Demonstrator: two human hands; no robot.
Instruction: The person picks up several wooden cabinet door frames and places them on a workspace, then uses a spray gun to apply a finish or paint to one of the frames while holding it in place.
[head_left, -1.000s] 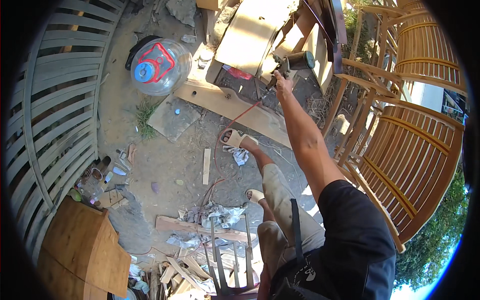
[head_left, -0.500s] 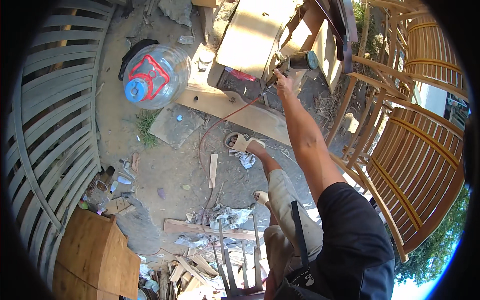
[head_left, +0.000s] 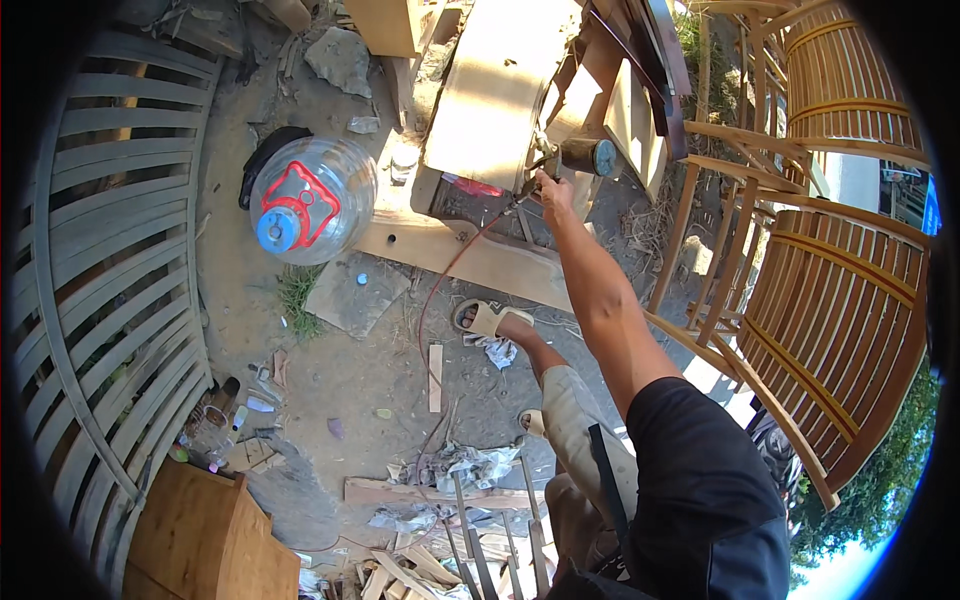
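My right hand (head_left: 556, 194) is stretched forward with its fingers wrapped round the handle of a spray gun (head_left: 588, 157), whose dark cylindrical cup points to the right. A thin red hose (head_left: 440, 278) runs from the gun's handle down across the ground. Just beyond the gun lies a pale, sunlit wooden board (head_left: 497, 95), and more wooden panels (head_left: 632, 125) lean to its right. I cannot make out any spray. My left hand is out of the picture.
A large clear water jug (head_left: 345, 200) with blue cap and red handle stands left of a wooden plank (head_left: 430, 243). Slatted wooden chairs (head_left: 830, 330) line the right, a grey slatted frame (head_left: 125, 220) the left. A wooden cabinet (head_left: 205, 530) and scrap wood (head_left: 410, 575) sit near me.
The view has shifted, so ground objects appear slightly lower. My right hand, still gripping the spray gun, sits a little lower and further left in the picture.
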